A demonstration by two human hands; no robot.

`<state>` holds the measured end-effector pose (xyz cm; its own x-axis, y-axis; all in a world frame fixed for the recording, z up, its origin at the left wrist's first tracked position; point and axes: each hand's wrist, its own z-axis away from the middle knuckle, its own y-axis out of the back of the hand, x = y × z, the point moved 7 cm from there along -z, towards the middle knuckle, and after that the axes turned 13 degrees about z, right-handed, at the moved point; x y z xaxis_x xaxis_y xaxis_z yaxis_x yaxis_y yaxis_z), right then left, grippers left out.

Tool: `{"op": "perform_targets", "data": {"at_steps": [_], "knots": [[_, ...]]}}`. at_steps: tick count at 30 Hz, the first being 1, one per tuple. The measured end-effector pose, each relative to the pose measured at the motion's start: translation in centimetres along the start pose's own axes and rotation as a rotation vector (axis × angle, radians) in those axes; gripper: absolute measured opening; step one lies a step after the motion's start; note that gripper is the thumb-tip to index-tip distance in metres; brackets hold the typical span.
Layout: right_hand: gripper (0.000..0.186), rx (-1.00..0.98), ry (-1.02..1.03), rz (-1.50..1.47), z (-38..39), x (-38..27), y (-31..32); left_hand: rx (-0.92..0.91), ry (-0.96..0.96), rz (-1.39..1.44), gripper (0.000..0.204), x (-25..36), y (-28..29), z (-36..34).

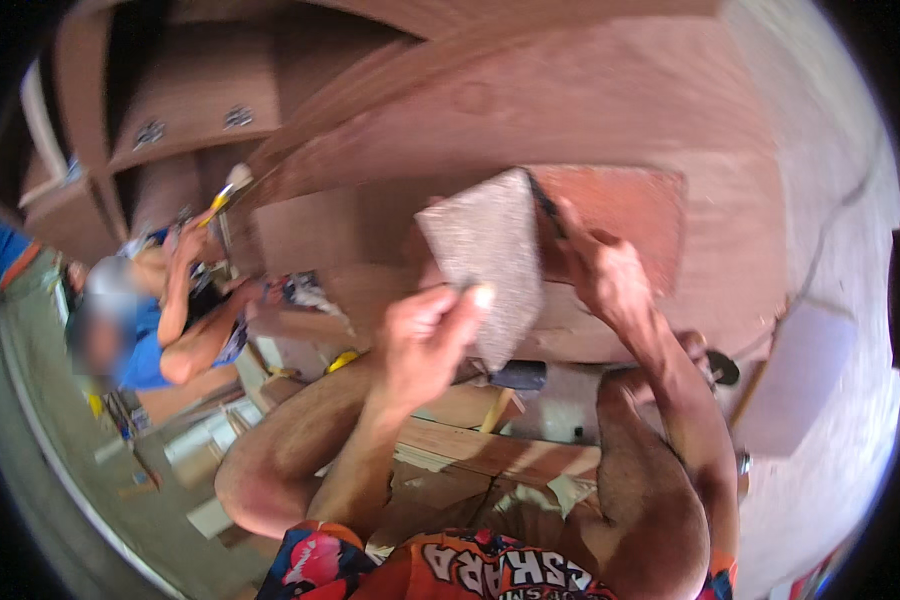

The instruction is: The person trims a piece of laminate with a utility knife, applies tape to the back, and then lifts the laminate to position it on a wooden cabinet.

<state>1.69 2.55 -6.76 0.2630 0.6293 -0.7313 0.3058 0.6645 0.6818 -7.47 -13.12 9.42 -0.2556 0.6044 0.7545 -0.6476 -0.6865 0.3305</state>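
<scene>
My left hand [425, 340] pinches a grey, rough-faced sheet [492, 255] that looks like sandpaper, its thumb lying on the face. The sheet is raised and tilted in front of my knees. At its upper right edge, my right hand [610, 270] is closed around a thin dark tool [547, 207]; blur hides its exact kind. Behind that hand a reddish-brown rectangular sheet [635, 215] shows against the wooden panel [660, 110]. The grey sheet covers part of its left side, so I cannot tell whether the two are joined.
Left of me a seated person [170, 310] grips a yellow-handled tool [220, 198]. A brown wooden cabinet [190, 95] with metal hinges stands beyond. Wood strips [500, 450] lie between my legs. At right are a pale board [800, 375] and a cable [835, 235] on the floor.
</scene>
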Motion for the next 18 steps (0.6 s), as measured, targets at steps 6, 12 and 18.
{"op": "perform_targets", "data": {"at_steps": [6, 12, 18], "knots": [[0.062, -0.177, -0.012, 0.009, 3.7, 0.0, 0.9, 0.093, -0.031, -0.059, 0.030, 0.2, 1.0, -1.1], [0.067, -0.323, 0.002, 0.017, 9.6, -1.1, 1.6, 0.188, -0.087, -0.253, 0.036, 1.2, 2.4, -0.1], [0.066, -0.185, -0.094, -0.042, 9.9, 0.4, 5.7, 0.180, -0.068, -0.217, 0.039, 0.8, 3.1, -0.2]]}}
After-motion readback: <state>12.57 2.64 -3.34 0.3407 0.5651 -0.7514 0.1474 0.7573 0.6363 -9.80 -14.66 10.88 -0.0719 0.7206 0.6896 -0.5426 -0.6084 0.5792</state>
